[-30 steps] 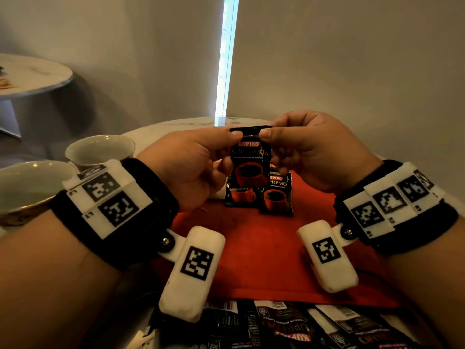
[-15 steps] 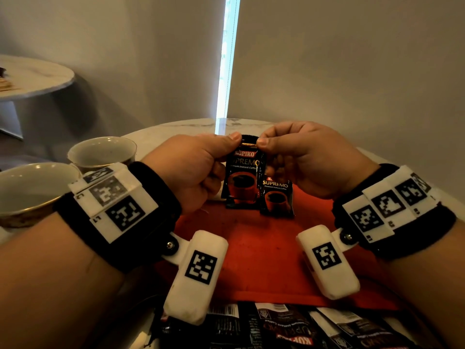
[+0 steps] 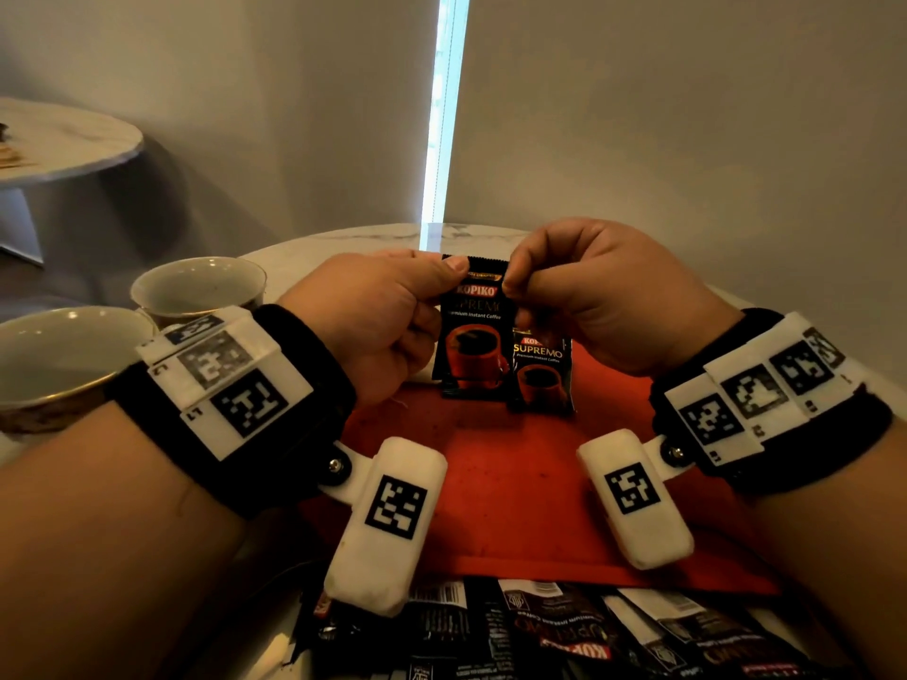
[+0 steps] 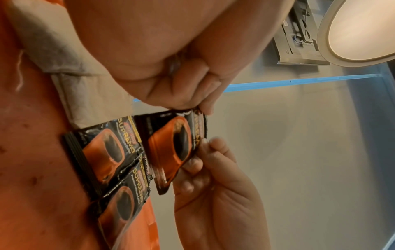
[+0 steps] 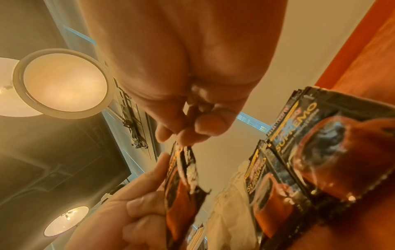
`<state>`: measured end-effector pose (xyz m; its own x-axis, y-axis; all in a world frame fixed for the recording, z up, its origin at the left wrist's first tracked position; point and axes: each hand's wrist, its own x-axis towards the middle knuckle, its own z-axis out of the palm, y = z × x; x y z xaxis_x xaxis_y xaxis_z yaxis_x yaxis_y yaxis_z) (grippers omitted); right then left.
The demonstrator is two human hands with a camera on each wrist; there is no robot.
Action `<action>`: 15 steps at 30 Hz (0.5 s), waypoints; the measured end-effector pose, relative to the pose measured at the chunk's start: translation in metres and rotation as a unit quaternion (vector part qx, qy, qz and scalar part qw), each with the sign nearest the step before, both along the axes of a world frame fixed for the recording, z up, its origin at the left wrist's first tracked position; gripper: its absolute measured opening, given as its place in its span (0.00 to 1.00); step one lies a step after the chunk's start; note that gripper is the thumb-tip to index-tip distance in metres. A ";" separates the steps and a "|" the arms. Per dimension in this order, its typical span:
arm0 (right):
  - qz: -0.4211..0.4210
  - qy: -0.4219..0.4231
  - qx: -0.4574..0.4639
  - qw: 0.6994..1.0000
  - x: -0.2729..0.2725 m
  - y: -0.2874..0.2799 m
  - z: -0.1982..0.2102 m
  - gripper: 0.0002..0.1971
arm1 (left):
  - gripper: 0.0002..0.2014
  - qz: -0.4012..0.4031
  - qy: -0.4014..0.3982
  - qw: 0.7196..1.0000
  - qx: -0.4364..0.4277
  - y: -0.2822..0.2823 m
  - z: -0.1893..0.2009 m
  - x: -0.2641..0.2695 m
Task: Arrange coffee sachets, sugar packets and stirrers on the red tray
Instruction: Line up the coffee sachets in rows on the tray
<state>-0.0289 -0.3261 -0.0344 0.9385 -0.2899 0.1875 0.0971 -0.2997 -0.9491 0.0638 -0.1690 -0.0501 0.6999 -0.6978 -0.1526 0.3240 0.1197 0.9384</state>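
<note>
Both hands pinch the top edge of one black coffee sachet (image 3: 472,336) and hold it upright over the far end of the red tray (image 3: 500,488). My left hand (image 3: 449,277) grips its left corner and my right hand (image 3: 513,283) its right corner. The left wrist view shows the held sachet (image 4: 175,145) just above two sachets (image 4: 107,148) lying flat on the tray. From the right wrist, the held sachet (image 5: 183,177) shows edge-on. A second sachet (image 3: 542,370) lies to its right. White packets (image 4: 85,94) lie beyond them. I see no stirrers.
A pile of loose black sachets (image 3: 540,630) lies on the table in front of the tray's near edge. Two ceramic cups (image 3: 196,287) (image 3: 59,355) stand to the left of my left wrist. A second round table (image 3: 59,139) is far left.
Both hands have brought the pinched sachet down a little toward the tray's far end, and it now hangs beside the sachet lying there. The grips are unchanged.
</note>
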 end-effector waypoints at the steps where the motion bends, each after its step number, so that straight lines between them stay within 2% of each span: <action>1: -0.009 0.007 -0.007 1.000 0.000 0.000 0.000 0.14 | 0.12 0.003 0.010 1.000 0.001 -0.001 0.000 0.000; 5: -0.042 0.045 0.000 0.998 0.002 -0.004 -0.001 0.13 | 0.08 0.022 0.067 0.997 0.004 0.000 0.002 0.004; 8: -0.054 0.084 -0.003 0.995 0.003 -0.007 -0.005 0.12 | 0.06 0.034 0.076 0.997 0.007 0.002 0.004 0.008; 12: -0.047 0.135 -0.012 0.990 0.005 -0.006 -0.010 0.11 | 0.03 -0.039 0.058 0.997 0.041 0.004 0.005 0.004; 15: -0.050 0.152 -0.027 0.987 0.007 -0.006 -0.011 0.11 | 0.06 -0.099 0.046 0.991 0.076 0.005 0.004 0.001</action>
<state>-0.0221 -0.3324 -0.0454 0.9209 -0.3812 -0.0809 -0.2224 -0.3435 -0.9124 0.0647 -0.1644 -0.0462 0.5304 -0.7836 -0.3235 0.4127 -0.0947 0.9059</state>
